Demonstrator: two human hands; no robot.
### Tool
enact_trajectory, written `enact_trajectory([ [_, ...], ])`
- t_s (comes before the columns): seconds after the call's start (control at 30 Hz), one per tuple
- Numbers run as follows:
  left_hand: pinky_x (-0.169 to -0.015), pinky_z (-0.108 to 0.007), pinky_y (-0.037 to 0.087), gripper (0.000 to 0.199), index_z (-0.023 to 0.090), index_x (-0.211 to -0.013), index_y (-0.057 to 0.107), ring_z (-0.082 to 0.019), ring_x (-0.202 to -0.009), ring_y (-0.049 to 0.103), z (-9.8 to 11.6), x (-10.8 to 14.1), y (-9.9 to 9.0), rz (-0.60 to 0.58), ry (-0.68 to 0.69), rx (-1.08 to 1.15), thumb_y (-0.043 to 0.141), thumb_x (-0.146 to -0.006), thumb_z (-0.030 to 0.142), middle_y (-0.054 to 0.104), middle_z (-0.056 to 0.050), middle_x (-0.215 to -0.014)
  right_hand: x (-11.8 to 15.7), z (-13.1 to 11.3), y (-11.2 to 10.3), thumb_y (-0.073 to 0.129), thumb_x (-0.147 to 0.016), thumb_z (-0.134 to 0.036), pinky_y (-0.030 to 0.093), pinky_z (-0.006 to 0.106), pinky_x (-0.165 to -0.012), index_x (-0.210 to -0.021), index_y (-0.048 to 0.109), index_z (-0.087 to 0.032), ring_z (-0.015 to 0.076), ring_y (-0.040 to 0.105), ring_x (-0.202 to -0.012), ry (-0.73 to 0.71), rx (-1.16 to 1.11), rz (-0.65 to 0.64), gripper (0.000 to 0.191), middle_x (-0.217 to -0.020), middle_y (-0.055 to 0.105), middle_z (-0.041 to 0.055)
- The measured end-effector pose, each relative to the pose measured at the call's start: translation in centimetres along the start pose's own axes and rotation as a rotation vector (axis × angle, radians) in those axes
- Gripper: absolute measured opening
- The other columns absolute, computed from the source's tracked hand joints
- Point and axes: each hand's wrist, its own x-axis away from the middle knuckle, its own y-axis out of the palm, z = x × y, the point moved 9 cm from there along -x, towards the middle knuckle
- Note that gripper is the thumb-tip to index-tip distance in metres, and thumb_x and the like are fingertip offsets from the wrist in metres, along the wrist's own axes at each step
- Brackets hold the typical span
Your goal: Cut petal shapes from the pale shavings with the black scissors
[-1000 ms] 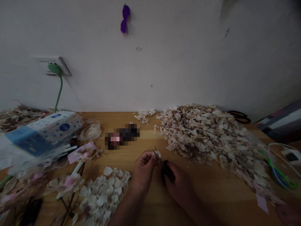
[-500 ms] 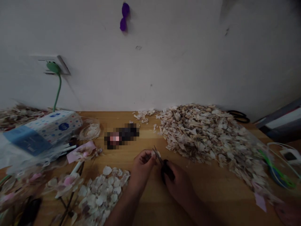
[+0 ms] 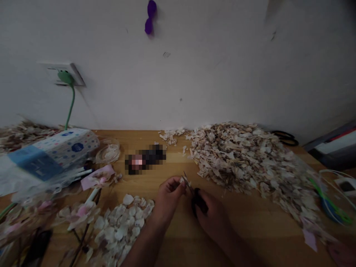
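Between its thumb and fingers my left hand (image 3: 172, 191) pinches a small pale petal (image 3: 182, 180), mostly hidden by the fingertips. My right hand (image 3: 213, 213) is closed around the dark handles of a pair of scissors (image 3: 198, 200). The blades point up and left, with their tips beside the pinched petal, slightly apart. To the left of my left forearm lies a pile of rounded whitish petals (image 3: 122, 226). A large heap of ragged, brownish-white scraps (image 3: 236, 159) spreads beyond my right hand.
A blue and white tissue pack (image 3: 55, 152) lies at the left, near petal flowers (image 3: 79, 213) with pink centres. A pixelated dark object (image 3: 146, 159) is on the wooden table (image 3: 178, 244). Black-handled scissors (image 3: 285, 138) rest by the wall; cables (image 3: 330, 207) lie at the right.
The whole view has shifted slightly. The scissor blades look a little farther apart beside the petal; both hands stay in nearly the same place.
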Motion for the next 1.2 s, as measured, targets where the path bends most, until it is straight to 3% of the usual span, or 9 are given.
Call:
enact_trajectory([
  [0.2,-0.052,-0.02,0.039,0.033,0.015,-0.064,0.063,-0.009,-0.05,0.05,1.9,0.0,0.2,-0.009,0.019,-0.113,0.078,-0.061,0.045,0.058,0.001,-0.054,-0.1,-0.1,-0.1,0.049,-0.078,-0.023,0.052,0.036,-0.079,-0.101,0.062,-0.019,0.0246,0.065,-0.089,-0.004,-0.038,-0.01,0.027,-0.097,0.069,0.0103],
  [0.4,-0.051,-0.019,0.039,0.029,0.015,-0.065,0.065,-0.008,-0.049,0.048,1.3,-0.2,-0.2,-0.008,-0.001,-0.1,0.079,-0.061,0.039,0.058,0.002,-0.055,0.0,0.0,0.0,0.049,-0.078,-0.024,0.051,0.035,-0.077,-0.101,0.061,-0.02,0.0243,0.065,-0.088,-0.018,-0.02,-0.017,0.026,-0.096,0.069,0.0093],
  [0.6,-0.063,-0.021,0.045,0.022,0.013,-0.076,0.068,-0.01,-0.062,0.057,-1.9,0.3,1.1,-0.048,-0.138,0.318,0.078,-0.067,0.03,0.065,-0.003,-0.069,0.0,0.1,0.2,0.047,-0.078,-0.024,0.051,0.035,-0.076,-0.101,0.06,-0.018,0.0245,0.065,-0.087,-0.008,-0.031,-0.022,0.027,-0.095,0.069,0.0102],
  [0.77,-0.061,-0.02,0.044,0.02,0.013,-0.077,0.066,-0.008,-0.061,0.056,-2.3,0.6,1.4,-0.007,-0.138,0.442,0.076,-0.07,0.029,0.063,-0.001,-0.069,0.0,-0.1,0.2,0.046,-0.079,-0.025,0.052,0.036,-0.079,-0.102,0.061,-0.017,0.025,0.065,-0.089,-0.022,-0.002,-0.014,0.028,-0.097,0.069,0.011],
  [1.0,-0.06,-0.02,0.042,0.019,0.015,-0.072,0.067,-0.008,-0.058,0.054,-1.3,0.0,-0.1,0.027,-0.004,0.233,0.078,-0.067,0.03,0.064,0.0,-0.064,0.1,0.1,0.2,0.046,-0.078,-0.025,0.052,0.039,-0.081,-0.107,0.059,-0.016,0.0262,0.064,-0.092,-0.013,0.023,0.016,0.032,-0.101,0.068,0.0126],
  [1.2,-0.055,-0.02,0.039,0.028,0.014,-0.066,0.066,-0.009,-0.052,0.05,0.8,0.0,-0.4,0.038,0.012,-0.033,0.078,-0.064,0.039,0.059,0.001,-0.054,0.0,0.3,0.4,0.044,-0.08,-0.026,0.051,0.041,-0.083,-0.107,0.059,-0.016,0.0268,0.064,-0.095,-0.009,0.028,-0.016,0.033,-0.103,0.068,0.0137],
])
